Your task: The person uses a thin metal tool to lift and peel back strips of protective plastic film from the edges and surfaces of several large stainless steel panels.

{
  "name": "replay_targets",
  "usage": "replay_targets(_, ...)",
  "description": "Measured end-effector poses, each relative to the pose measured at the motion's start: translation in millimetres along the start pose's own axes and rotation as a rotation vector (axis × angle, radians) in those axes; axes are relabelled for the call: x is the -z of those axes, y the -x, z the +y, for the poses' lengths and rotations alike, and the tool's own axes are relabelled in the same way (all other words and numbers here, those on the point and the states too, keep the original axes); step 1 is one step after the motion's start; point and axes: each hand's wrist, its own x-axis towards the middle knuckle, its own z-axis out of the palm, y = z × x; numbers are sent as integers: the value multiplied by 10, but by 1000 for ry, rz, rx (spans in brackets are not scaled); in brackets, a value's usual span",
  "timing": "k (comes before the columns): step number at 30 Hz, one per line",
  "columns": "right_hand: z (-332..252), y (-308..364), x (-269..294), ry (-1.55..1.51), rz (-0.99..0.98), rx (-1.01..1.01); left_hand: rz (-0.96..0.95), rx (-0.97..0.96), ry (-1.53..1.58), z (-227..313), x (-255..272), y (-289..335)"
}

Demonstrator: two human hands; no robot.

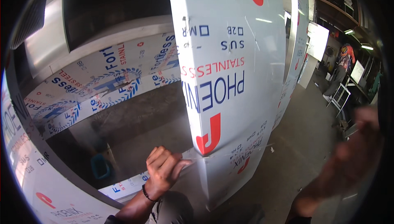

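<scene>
A tall sheet-metal door, covered in white printed protective film, stands in front of me. My left hand, with a dark bead bracelet at the wrist, is at its lower left corner. The fingers are curled and the thumb points to the corner; whatever they pinch is hidden. Beside the thumb a thin, pale line of film crosses the panel toward the right. My right hand is raised at the far right, away from the panel, and smeared by motion, so its fingers do not show clearly.
Left of the door is an open cabinet frame with film-covered bars. A blue-green object lies low inside it. Another film-covered panel curves along the left. At the far right, a person stands near a white-framed stand on the grey floor.
</scene>
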Motion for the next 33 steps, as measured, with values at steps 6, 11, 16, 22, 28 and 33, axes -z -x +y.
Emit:
replay_targets(6, -219, 716, -847, -119, -737, 62, 14, 43, 21, -52, -46, 34)
replay_targets(11, -153, 981, -774, -52, -811, 152, -11, -26, 19, -18, -164, 121)
replay_targets(16, -183, 1112, -737, -65, -781, 125, -28, -40, 12, -4, -184, 211)
replay_targets(22, -144, 868, -757, -42, -776, 87, 5, -34, -24, 13, -140, 41)
replay_targets(28, -258, 1245, -751, -166, -869, 50, -41, -45, -3, 46, -172, 400)
replay_targets(33, -195, 832, -750, -72, -829, 96, 23, -16, -45, 13, -127, 79)
